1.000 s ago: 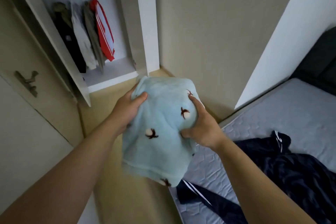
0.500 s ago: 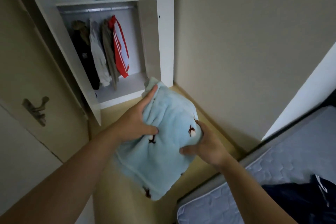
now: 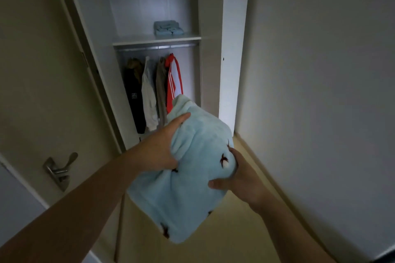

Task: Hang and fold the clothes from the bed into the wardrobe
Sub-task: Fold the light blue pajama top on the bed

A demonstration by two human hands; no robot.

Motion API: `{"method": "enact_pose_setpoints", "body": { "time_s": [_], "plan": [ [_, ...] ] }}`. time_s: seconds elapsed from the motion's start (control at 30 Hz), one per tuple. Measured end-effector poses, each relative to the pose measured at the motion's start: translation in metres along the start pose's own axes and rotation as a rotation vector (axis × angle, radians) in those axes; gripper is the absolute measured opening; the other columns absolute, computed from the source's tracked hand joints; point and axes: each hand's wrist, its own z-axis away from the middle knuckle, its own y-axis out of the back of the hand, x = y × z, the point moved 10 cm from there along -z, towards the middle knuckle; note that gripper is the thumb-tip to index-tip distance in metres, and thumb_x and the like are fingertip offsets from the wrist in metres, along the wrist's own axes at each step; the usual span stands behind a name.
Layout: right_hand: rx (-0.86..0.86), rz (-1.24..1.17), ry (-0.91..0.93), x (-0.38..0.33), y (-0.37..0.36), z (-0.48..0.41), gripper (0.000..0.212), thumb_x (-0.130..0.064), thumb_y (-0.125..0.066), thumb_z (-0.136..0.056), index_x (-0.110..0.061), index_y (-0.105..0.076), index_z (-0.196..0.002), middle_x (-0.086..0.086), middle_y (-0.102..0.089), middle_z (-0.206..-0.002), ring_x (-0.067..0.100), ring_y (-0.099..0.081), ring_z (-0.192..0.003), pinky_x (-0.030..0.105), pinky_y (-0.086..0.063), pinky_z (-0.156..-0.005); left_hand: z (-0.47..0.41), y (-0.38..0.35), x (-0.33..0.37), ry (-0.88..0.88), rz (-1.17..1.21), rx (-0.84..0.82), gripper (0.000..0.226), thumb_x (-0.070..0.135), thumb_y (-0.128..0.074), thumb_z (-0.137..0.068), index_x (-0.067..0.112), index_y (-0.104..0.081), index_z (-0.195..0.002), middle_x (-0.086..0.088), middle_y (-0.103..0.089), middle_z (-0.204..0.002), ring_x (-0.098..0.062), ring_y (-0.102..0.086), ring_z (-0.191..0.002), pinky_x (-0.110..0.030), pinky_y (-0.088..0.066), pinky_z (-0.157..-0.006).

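- Both grips clamp the folded fleece garment (image 3: 192, 194): my left grip (image 3: 162, 147) curls over its upper left edge, and my right grip (image 3: 241, 177) pinches its right side, thumb on the front and fingers hidden behind.
- I hold the bundle in the air, near me, in front of the open wardrobe (image 3: 210, 60) and well below the shelf (image 3: 156, 40).
- To land it well, I judge I should raise it level with support underneath. I would slide it onto the shelf left of the folded blue pile (image 3: 167, 28), letting go only once it rests.
- Its lower layers sag, so squeezing the sides should stop the fold spilling open.
- Its fabric looks plush, thick and pale blue, dotted with small dark-and-white motifs. It is soft, so I expect it to slump.
- Its target, the shelf board, is smooth, white and flat. Beneath it, a metal rail (image 3: 158, 47) carries hanging clothes (image 3: 149, 96), among them a red striped jacket (image 3: 174, 83).
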Motion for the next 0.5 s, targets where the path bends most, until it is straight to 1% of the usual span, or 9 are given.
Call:
{"method": "enact_pose_setpoints", "body": {
  "time_s": [0.03,0.07,0.13,0.2,0.27,0.33,0.43,0.47,0.5],
  "plan": [
    [-0.03,-0.009,0.014,-0.003,-0.004,-0.014,0.08,-0.023,-0.096,-0.061,-0.028,-0.057,-0.131,-0.011,-0.068,-0.124,0.01,-0.065,-0.112,0.036,-0.059,-0.088,-0.011,0.011,-0.008,0.018,-0.007,0.068,0.13,0.01,-0.091,-0.061,0.041,-0.009,-0.156,0.008,-0.029,-0.157,-0.005,-0.045,-0.13,-0.007,-0.034,-0.099],
    [-0.052,-0.022,0.022,-0.004,-0.008,-0.029,0.077,-0.024,-0.095,-0.063,-0.026,-0.058,-0.131,-0.008,-0.068,-0.124,0.013,-0.066,-0.113,0.04,-0.058,-0.089,-0.022,0.021,-0.015,0.031,0.0,0.136,0.125,0.005,-0.089,-0.061,0.044,-0.014,-0.154,0.004,-0.035,-0.154,-0.013,-0.048,-0.129,-0.013,-0.037,-0.099],
    [-0.072,-0.059,0.031,-0.007,-0.012,-0.057,0.079,-0.024,-0.093,-0.065,-0.022,-0.056,-0.134,-0.003,-0.067,-0.127,0.018,-0.065,-0.115,0.046,-0.057,-0.091,-0.04,0.037,-0.032,0.052,0.024,0.23,0.12,0.0,-0.086,-0.06,0.049,-0.02,-0.148,0.003,-0.041,-0.149,-0.018,-0.052,-0.125,-0.021,-0.039,-0.099],
    [-0.06,-0.105,0.025,-0.004,-0.014,-0.09,0.084,-0.021,-0.093,-0.067,-0.021,-0.051,-0.14,-0.001,-0.065,-0.131,0.02,-0.063,-0.119,0.047,-0.056,-0.093,-0.058,0.051,-0.055,0.054,0.068,0.297,0.115,0.005,-0.082,-0.056,0.049,-0.026,-0.146,0.003,-0.044,-0.147,-0.019,-0.052,-0.126,-0.024,-0.039,-0.101],
    [-0.041,-0.14,0.019,-0.001,-0.017,-0.127,0.087,-0.018,-0.092,-0.068,-0.027,-0.047,-0.142,-0.005,-0.062,-0.134,0.018,-0.062,-0.12,0.046,-0.056,-0.093,-0.077,0.067,-0.078,0.04,0.118,0.354,0.108,0.012,-0.075,-0.052,0.045,-0.032,-0.145,0.003,-0.047,-0.145,-0.018,-0.05,-0.129,-0.026,-0.038,-0.104],
    [-0.041,-0.169,0.019,0.0,-0.022,-0.167,0.087,-0.023,-0.091,-0.07,-0.036,-0.044,-0.142,-0.008,-0.06,-0.135,0.017,-0.061,-0.12,0.044,-0.057,-0.093,-0.098,0.09,-0.101,0.008,0.142,0.407,0.103,0.013,-0.072,-0.052,0.039,-0.037,-0.145,0.005,-0.049,-0.144,-0.014,-0.049,-0.13,-0.022,-0.037,-0.107],
    [-0.007,-0.277,-0.026,0.005,-0.023,-0.231,0.08,-0.051,-0.082,-0.073,-0.051,-0.039,-0.14,-0.008,-0.061,-0.135,0.02,-0.065,-0.116,0.04,-0.06,-0.085,-0.136,0.132,-0.125,-0.08,0.17,0.466,0.091,0.01,-0.072,-0.054,0.033,-0.046,-0.139,0.014,-0.053,-0.135,-0.001,-0.05,-0.126,-0.01,-0.034,-0.105],
    [0.004,-0.36,-0.058,0.009,-0.021,-0.254,0.079,-0.058,-0.075,-0.076,-0.053,-0.035,-0.143,-0.006,-0.065,-0.131,0.022,-0.067,-0.112,0.04,-0.059,-0.083,-0.15,0.148,-0.133,-0.101,0.185,0.477,0.089,0.011,-0.072,-0.053,0.03,-0.049,-0.137,0.015,-0.053,-0.134,0.005,-0.05,-0.124,-0.01,-0.035,-0.105],
    [0.009,-0.442,-0.102,0.014,-0.02,-0.278,0.079,-0.062,-0.066,-0.08,-0.047,-0.03,-0.149,-0.002,-0.068,-0.126,0.025,-0.069,-0.109,0.042,-0.058,-0.084,-0.165,0.164,-0.14,-0.12,0.199,0.487,0.088,0.013,-0.072,-0.052,0.024,-0.051,-0.137,0.014,-0.054,-0.133,0.008,-0.05,-0.123,-0.011,-0.035,-0.106]
  ]
}}
